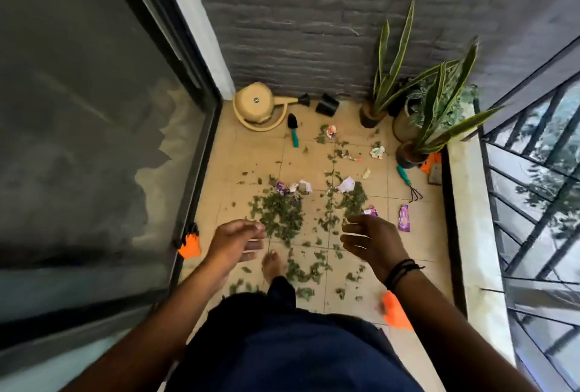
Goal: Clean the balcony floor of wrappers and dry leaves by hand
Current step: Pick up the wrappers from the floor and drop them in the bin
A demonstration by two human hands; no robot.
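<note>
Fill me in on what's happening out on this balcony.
A person stands barefoot on the tiled balcony floor, both hands held out empty above the mess: left hand, right hand. Dry leaves and wrappers, such as a purple wrapper, lie scattered across the tiles. Nothing has been picked up at this moment. A watering can and potted plants stand by the far wall.
</note>
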